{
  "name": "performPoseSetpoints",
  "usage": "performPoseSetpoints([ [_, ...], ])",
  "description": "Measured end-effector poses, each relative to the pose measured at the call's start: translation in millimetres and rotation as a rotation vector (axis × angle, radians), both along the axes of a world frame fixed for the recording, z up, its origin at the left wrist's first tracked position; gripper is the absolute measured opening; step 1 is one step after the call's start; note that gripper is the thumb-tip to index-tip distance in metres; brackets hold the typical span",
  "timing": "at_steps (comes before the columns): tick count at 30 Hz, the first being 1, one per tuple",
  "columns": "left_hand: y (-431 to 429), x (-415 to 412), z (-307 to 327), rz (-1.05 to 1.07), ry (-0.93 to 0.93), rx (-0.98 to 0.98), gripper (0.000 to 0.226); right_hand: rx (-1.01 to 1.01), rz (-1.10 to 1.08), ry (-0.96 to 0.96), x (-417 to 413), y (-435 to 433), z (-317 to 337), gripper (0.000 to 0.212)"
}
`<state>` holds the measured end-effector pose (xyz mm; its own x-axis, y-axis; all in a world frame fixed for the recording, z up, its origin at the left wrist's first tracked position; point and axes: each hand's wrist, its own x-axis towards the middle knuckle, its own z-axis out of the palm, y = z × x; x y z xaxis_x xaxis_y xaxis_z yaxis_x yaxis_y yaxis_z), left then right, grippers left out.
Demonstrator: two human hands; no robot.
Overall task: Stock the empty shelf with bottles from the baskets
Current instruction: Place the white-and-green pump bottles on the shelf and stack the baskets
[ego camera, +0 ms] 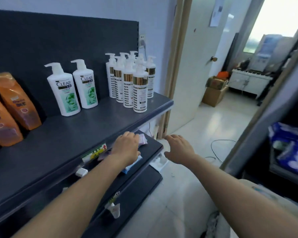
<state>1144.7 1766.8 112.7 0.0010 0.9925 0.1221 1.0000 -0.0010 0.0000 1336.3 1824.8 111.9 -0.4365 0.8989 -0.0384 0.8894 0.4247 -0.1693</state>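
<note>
A white door (193, 74) is standing open, its round knob (213, 58) catching light. Past it, cardboard boxes (214, 93) are sitting on the pale tiled floor (205, 127) beside a white cabinet (248, 83). A thin dark cable (215, 148) is looping across the tiles. A sheet of paper (217, 12) is hanging on the wall. On the lower shelf (151, 143), a pink packet (143, 139), a green-and-yellow packet (95, 152) and a blue packet (132, 164) are lying. At far right, blurred blue-and-white packs (289, 148) are sitting in a dark rack.
</note>
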Motion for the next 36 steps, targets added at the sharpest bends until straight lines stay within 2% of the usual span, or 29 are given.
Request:
performPoseSetpoints([
  [10,-10,160,-18,-0.300,-0.031,-0.061,0.041,-0.070,-0.371,-0.052,172,-79,-16,0.052],
  [14,-20,238,-28,-0.414,-0.050,-0.081,0.045,-0.095,-0.476,-0.055,245,-116,-21,0.049],
  [19,-43,333,-40,-0.505,-0.060,-0.125,0.042,-0.126,-0.568,-0.085,335,-159,-28,0.057],
  [25,-70,433,-54,-0.571,-0.085,-0.173,0.041,-0.190,-0.644,-0.098,426,-199,-43,0.055],
  [29,-85,497,-73,-0.640,-0.126,-0.266,0.021,-0.245,-0.704,-0.087,487,-223,-63,0.055],
  [32,-97,530,-77,-0.673,-0.100,-0.318,0.022,-0.286,-0.730,-0.083,519,-233,-79,0.059],
  [34,-100,553,-77,-0.703,-0.049,-0.285,0.031,-0.321,-0.747,-0.080,538,-235,-91,0.061],
  [36,-99,574,-83,-0.742,-0.018,-0.277,0.030,-0.357,-0.774,-0.062,555,-234,-103,0.060],
])
